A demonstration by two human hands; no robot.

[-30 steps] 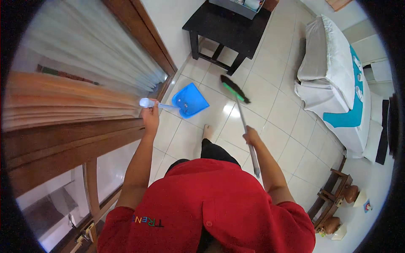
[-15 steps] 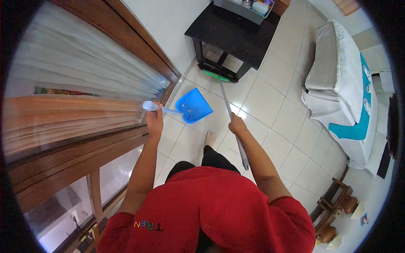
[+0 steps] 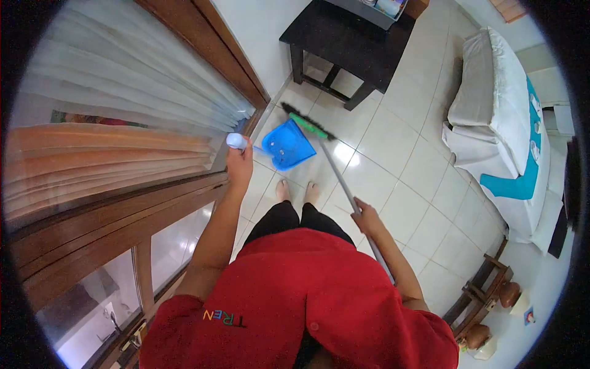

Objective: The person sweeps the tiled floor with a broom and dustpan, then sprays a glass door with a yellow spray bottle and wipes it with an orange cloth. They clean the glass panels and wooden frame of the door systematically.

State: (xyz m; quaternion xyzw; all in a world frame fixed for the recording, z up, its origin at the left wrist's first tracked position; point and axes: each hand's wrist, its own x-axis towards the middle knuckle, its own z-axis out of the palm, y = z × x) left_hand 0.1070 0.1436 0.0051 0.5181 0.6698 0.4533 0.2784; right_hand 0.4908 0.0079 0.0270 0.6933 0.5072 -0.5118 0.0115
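Observation:
My left hand (image 3: 240, 163) is closed round the pale handle of a blue dustpan (image 3: 286, 147), just below the handle's rounded white end. The dustpan rests on the tiled floor with some small bits of debris in it. In my right hand (image 3: 367, 218) is the long grey pole of a broom, gripped partway along its length. The broom's green head (image 3: 308, 125), with dark bristles, lies on the floor at the far edge of the dustpan. The pole's lower end passes beside my right forearm.
A black table (image 3: 344, 46) with a grey tray (image 3: 375, 11) on it stands ahead. To the right is a bed (image 3: 491, 123) with white covers and a teal runner. Curtains (image 3: 123, 160) and a wooden-framed window line the left. A wooden rack (image 3: 485, 289) stands at the lower right.
The broom head has come out from beneath the table, back toward me, up to the dustpan. My right hand has moved nearer my body. Both my feet now show.

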